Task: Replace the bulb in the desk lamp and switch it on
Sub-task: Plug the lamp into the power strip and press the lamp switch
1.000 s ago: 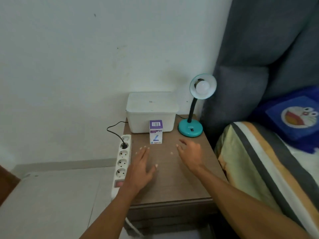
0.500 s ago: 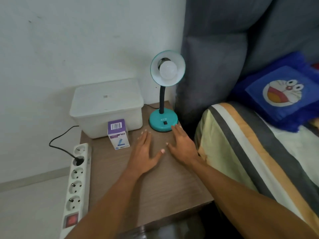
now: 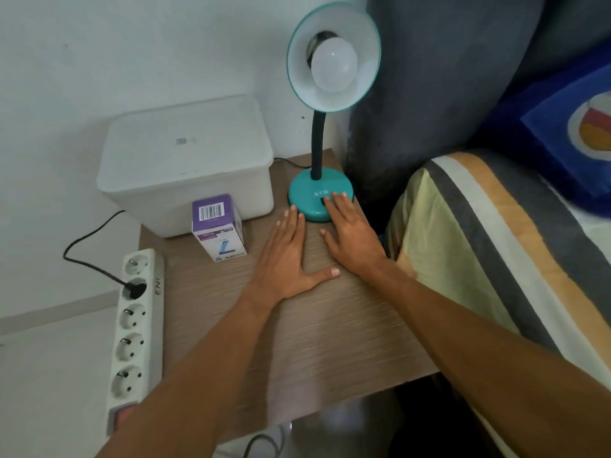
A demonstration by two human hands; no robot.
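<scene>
My left hand (image 3: 287, 256) lies flat on the surface (image 3: 317, 328), fingers (image 3: 291, 223) spread open, gripping nothing, tips just beside the lamp base (image 3: 312, 198). My right hand (image 3: 352, 238) lies flat too, open, its fingertips resting on the base near the switch. The lamp (image 3: 316, 143) stands at the far right corner of the surface, its shade (image 3: 360, 38) tilted toward me with 1 bulb (image 3: 334, 66) in it, unlit. A bulb box (image 3: 219, 228) stands upright near the far left, just before a white bin (image 3: 185, 160). A power strip (image 3: 137, 328) lies along the left edge with 1 plug (image 3: 134, 289) in it.
</scene>
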